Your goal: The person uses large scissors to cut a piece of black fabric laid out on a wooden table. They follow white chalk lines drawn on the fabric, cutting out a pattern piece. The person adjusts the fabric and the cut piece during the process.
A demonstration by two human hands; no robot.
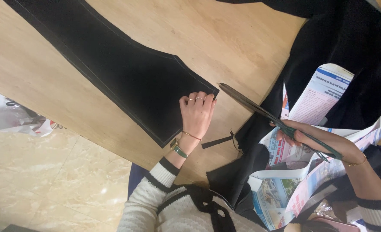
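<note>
I see my left hand [197,112] pressed flat on the corner of a long black fabric panel [113,71] that runs diagonally across the wooden tabletop [224,38]; the fingers are spread and the grip is released, holding nothing, only pinning the cloth so that it lies taut and does not creep. The panel shows pale stitched or chalked lines along both long edges, and its cut end sits right under my fingertips, just beside the point of the scissors [259,109]. My right hand [323,144] is clenched through the handles of those scissors, with the long dark blades nearly together and aimed toward the pinned corner, held low over the tabletop, which I judge keeps the blades level with the cloth. Below the blades a thin black offcut strip [218,141] lies loose on the wood. A heap of more black cloth [328,38] lies along the right side, with printed paper pattern pieces [310,129] on top of it and under my right wrist, near at hand. Off the tabletop's edge I see a tiled floor [57,180] and a crumpled plastic bag [10,114].
</note>
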